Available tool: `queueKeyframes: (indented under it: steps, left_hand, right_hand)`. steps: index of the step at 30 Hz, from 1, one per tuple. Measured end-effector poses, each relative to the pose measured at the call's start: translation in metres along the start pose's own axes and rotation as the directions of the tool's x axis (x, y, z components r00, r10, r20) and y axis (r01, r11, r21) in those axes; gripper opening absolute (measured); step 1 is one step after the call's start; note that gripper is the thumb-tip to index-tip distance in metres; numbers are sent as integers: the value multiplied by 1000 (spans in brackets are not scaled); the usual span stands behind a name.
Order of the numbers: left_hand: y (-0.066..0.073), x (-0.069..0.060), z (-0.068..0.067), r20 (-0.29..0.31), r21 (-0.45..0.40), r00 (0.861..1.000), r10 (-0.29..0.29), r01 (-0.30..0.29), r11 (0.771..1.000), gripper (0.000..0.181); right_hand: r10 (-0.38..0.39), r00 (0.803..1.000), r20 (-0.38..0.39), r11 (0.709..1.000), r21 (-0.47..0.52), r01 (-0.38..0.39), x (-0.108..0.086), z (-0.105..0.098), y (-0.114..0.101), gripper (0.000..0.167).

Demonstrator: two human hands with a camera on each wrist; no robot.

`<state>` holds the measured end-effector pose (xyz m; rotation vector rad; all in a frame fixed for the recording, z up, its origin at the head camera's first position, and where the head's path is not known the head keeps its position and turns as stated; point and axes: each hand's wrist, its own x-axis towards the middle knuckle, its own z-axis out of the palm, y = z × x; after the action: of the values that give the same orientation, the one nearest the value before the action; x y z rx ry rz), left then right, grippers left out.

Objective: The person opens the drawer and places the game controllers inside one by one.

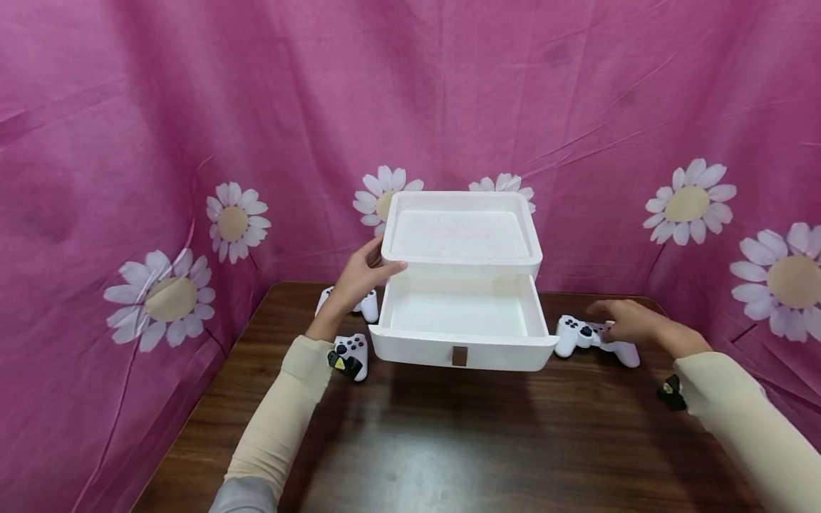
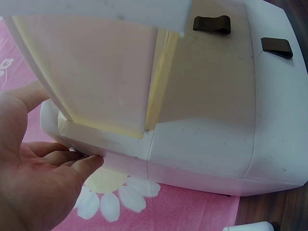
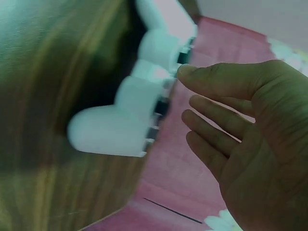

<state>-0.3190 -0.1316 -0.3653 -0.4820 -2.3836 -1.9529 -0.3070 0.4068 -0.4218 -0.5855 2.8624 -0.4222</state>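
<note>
A white drawer unit (image 1: 463,265) stands on the table with its top drawer (image 1: 410,349) pulled out; I see a bare inside. My left hand (image 1: 359,281) grips the unit's upper left corner, thumb over the top rim and fingers along the side. In the left wrist view, two brown pull tabs (image 2: 211,25) mark the lower drawers, which are closed. On the right, my right hand (image 1: 631,324) hovers over a white game controller (image 1: 567,342), fingers spread and slightly bent. The thumb is close to the controller in the right wrist view; whether it touches I cannot tell.
Two more white game controllers lie left of the unit: a front one (image 1: 356,350) by the left wrist and a rear one (image 1: 368,306) partly hidden by the hand. The brown wooden table (image 1: 436,442) backs onto a pink flowered cloth (image 1: 308,142).
</note>
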Motion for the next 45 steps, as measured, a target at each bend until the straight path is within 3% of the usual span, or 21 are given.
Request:
queueKeyframes:
  steps: [3,7,15,28,45]
  left_hand:
    - [0,0,-1,2,0,1000,-3,3,1000,81]
    - [0,1,0,6,-12,1000,-1,1,1000,81]
    - [1,1,1,2,-21,1000,5,-5,1000,80]
    - [-2,1,0,11,-13,1000,4,-4,1000,81]
    - [-2,0,-1,4,-4,1000,4,-4,1000,82]
  right_hand:
    - [-1,1000,12,1000,5,1,3,12,4,61]
    - [-17,999,-27,1000,-7,17,6,24,7,63]
    - [-12,999,-41,999,-41,10,9,34,8,61]
    - [28,999,-35,999,-41,-29,4,38,9,59]
    - [-16,999,-45,998,-56,14,6,34,9,57]
